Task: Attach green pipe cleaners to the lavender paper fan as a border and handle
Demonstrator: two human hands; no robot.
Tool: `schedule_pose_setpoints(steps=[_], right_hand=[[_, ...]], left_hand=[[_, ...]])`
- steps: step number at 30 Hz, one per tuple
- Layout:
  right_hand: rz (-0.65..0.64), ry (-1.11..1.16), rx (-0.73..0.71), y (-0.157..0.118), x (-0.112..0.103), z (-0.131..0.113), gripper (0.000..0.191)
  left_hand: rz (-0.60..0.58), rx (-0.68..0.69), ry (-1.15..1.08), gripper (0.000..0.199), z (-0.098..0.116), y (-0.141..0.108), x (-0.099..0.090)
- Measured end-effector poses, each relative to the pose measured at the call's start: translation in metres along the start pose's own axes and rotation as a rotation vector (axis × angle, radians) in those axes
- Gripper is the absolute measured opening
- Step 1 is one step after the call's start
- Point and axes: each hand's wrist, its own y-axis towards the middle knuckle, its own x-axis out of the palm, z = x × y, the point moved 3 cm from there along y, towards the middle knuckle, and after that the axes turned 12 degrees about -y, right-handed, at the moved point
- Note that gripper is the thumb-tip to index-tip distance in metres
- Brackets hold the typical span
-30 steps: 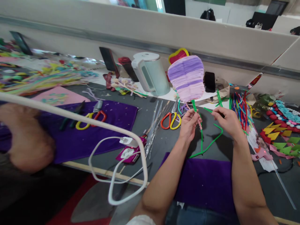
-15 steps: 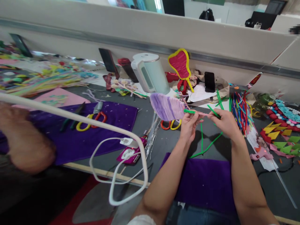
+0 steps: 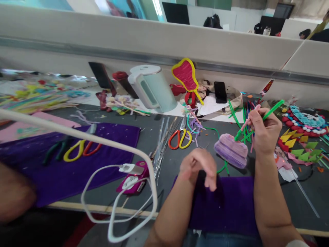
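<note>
My right hand (image 3: 266,128) pinches a twisted pink-and-green pipe-cleaner stem, and a green pipe cleaner (image 3: 274,109) sticks out past the fingers. At the stem's lower end hangs a pink-and-purple fuzzy petal shape (image 3: 231,151), tilted down close over the table. My left hand (image 3: 199,164) is held over a folded purple cloth (image 3: 223,206); it is empty, with its fingers loosely bent downward. Green pipe cleaners (image 3: 224,168) lie partly hidden beneath the petal shape. Scissors with red and yellow handles (image 3: 180,137) rest beyond my left hand.
A white tube loop (image 3: 154,185) and a pink power bank (image 3: 132,180) are at the left front. A kettle (image 3: 155,89) stands at the back. A glue gun (image 3: 281,159) lies right of my right arm. At far left is another person's arm (image 3: 15,192), blurred.
The left hand has let go of the petal piece and dropped toward me. My right hand has carried it right, and the petal shape has swung to point down. The view has shifted slightly.
</note>
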Motion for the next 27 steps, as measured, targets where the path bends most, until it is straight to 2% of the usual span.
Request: schedule_pose_setpoints(steps=[2,3,4,5,7,9,11,13,15,17,22,27], right_hand=[[0.006,0.016,0.046,0.003,-0.005,0.001,0.025],[0.0,0.023,0.075,0.004,-0.006,0.003,0.026],[-0.018,0.035,0.106,0.004,-0.006,0.004,0.026],[-0.052,0.051,0.14,0.005,-0.005,0.006,0.027],[-0.143,0.088,0.216,0.003,0.0,0.011,0.028],[-0.263,0.11,0.299,-0.001,0.008,0.015,0.029],[-0.395,0.113,0.36,-0.006,0.018,0.017,0.031],[-0.526,0.1,0.373,-0.011,0.027,0.017,0.032],[-0.613,0.057,0.338,-0.015,0.034,0.015,0.033],[-0.654,-0.033,0.279,-0.018,0.037,0.016,0.033],[-0.8,-0.309,0.187,-0.019,0.038,0.041,0.03],[-0.855,-0.337,0.174,-0.015,0.036,0.072,0.021]], left_hand=[[0.041,0.236,-0.059,0.054,0.011,-0.005,-0.006],[0.1,0.357,-0.099,0.05,0.017,-0.005,-0.008],[0.197,0.453,-0.134,0.046,0.022,-0.003,-0.011],[0.343,0.51,-0.152,0.042,0.025,0.0,-0.013],[0.623,0.467,-0.093,0.037,0.025,0.009,-0.015],[0.763,0.372,-0.003,0.033,0.021,0.018,-0.014],[0.741,0.225,0.017,0.036,0.012,0.025,-0.012],[0.648,0.124,0.005,0.042,0.002,0.028,-0.009],[0.577,0.067,-0.007,0.047,-0.005,0.027,-0.006],[0.556,0.038,-0.005,0.047,-0.009,0.025,-0.005],[0.618,-0.083,0.072,0.035,-0.013,0.029,-0.013],[0.709,-0.185,0.124,0.036,-0.017,0.029,-0.028]])
